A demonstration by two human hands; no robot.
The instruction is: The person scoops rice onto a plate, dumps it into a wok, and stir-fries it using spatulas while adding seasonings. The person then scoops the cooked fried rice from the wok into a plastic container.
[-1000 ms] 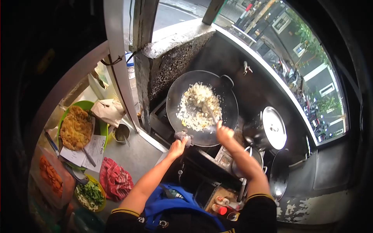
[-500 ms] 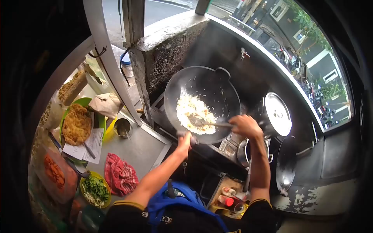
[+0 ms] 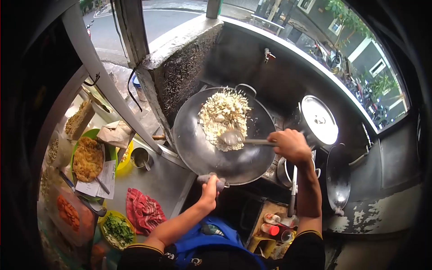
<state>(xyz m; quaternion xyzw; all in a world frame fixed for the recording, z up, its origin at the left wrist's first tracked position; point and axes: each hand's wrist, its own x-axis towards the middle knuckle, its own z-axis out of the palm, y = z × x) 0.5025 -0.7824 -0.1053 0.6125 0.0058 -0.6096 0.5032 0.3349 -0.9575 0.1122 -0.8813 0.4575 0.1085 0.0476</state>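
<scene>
My left hand is closed around the near handle of a large dark wok, over a greyish cloth wrapped there. In my right hand is the handle of a metal ladle, whose bowl touches the food. A heap of fried rice, pale with yellowish bits, spreads over the far part of the wok and looks partly tossed up. The wok is tilted, its far rim with the other loop handle away from me.
A lidded pot and a smaller pot stand at the right, beside a hanging pan. On the left counter are an omelette, a red cloth and a bowl of greens. Seasoning bottles stand below.
The wok has shifted left and toward me and tilted. The rice has moved from its near-left side to the far part. Both hands keep their holds.
</scene>
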